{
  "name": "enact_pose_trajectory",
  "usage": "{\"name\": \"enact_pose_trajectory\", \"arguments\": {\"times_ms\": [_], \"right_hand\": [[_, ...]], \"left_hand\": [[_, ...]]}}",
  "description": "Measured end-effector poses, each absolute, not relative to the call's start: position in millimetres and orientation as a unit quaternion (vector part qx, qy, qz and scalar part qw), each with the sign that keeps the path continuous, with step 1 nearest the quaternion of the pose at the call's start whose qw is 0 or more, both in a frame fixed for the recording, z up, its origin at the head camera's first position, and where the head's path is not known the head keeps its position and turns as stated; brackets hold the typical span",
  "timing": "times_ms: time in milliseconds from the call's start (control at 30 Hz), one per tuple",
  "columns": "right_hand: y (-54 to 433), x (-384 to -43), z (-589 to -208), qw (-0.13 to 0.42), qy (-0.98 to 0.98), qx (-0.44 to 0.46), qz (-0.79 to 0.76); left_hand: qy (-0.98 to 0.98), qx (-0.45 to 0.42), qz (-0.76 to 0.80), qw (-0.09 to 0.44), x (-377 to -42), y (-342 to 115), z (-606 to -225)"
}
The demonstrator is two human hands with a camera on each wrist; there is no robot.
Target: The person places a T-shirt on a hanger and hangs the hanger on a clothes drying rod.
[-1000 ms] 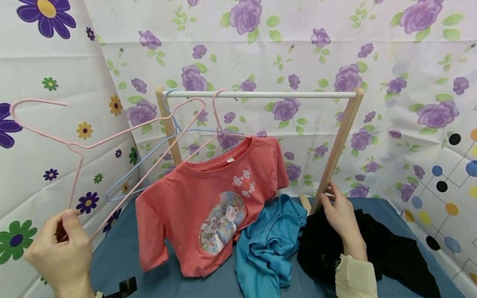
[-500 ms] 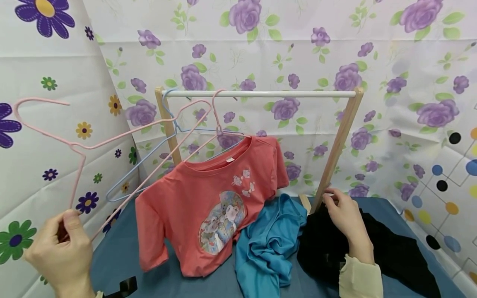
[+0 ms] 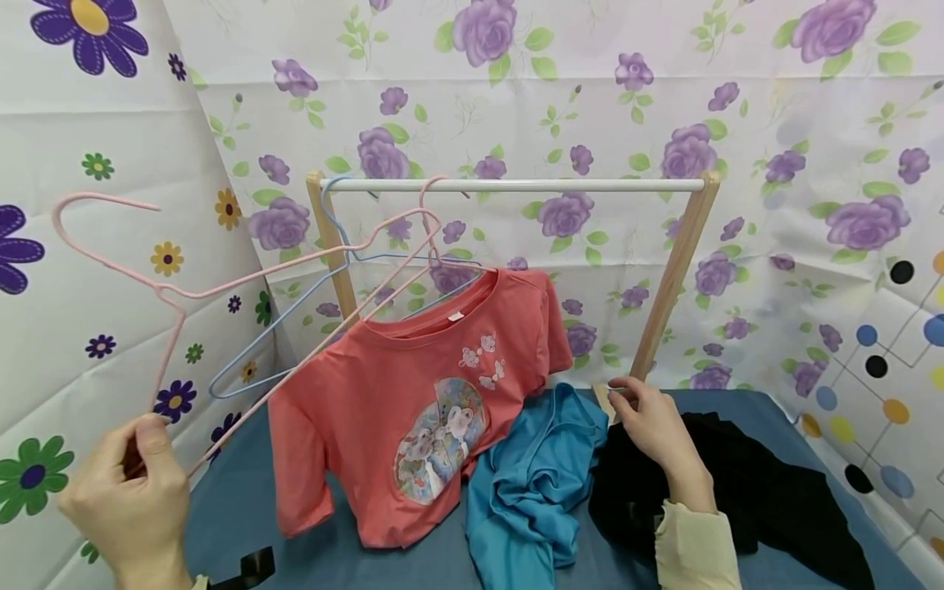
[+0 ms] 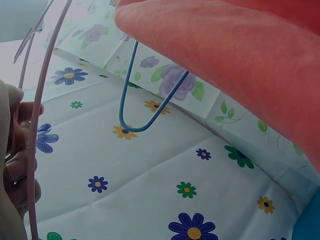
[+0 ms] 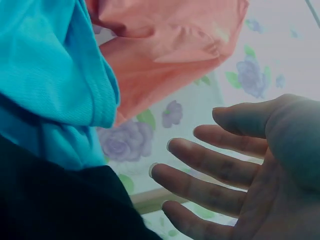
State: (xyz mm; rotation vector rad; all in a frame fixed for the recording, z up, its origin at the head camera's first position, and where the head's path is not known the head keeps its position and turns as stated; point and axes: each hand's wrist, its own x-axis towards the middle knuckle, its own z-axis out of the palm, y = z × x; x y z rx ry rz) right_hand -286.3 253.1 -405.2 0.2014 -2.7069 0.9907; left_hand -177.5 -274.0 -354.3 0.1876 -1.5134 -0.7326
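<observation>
My left hand [image 3: 129,496] grips one end of a pink clothes hanger [image 3: 291,264], its hook pointing up and left. In the left wrist view, fingers [image 4: 22,170] curl round the pink wire. My right hand [image 3: 660,430] is over the black garment [image 3: 767,483], in front of the rack's right post, with nothing in it. Its fingers [image 5: 200,187] are spread and slightly bent in the right wrist view. A coral T-shirt [image 3: 413,401] with a printed picture hangs from another pink hanger [image 3: 430,213] on the rack. A turquoise garment [image 3: 534,483] lies crumpled between the T-shirt and the black one.
The rack has a white rail [image 3: 516,187] and wooden posts [image 3: 674,283]. A blue hanger [image 3: 276,324] hangs at the rail's left end, behind the held one. The table has a blue cover [image 3: 413,574]. Flower-printed sheets [image 3: 605,106] stand behind and to the left.
My left hand has moved slightly right, carrying the pink hanger rightward so it overlaps the hung one more. My right hand has left the wooden post and shifted left over the black garment.
</observation>
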Motion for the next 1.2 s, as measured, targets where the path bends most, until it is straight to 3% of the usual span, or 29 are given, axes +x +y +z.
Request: {"name": "enact_pose_trajectory", "arguments": {"times_ms": [567,1000,1200], "right_hand": [[234.9,-318.8,-423.9,0.131,-0.947,0.099,0.275],[217.6,-357.9,-424.4,0.064,-0.973,0.089,0.203],[217.8,-369.4,-437.0,0.080,-0.970,0.109,0.203]], "left_hand": [[-0.673,0.047,-0.335,0.657,-184.1,-264.8,-353.4],[-0.706,0.023,-0.323,0.630,-187.3,-257.9,-351.9],[-0.716,0.018,-0.316,0.622,-188.6,-254.5,-354.2]]}}
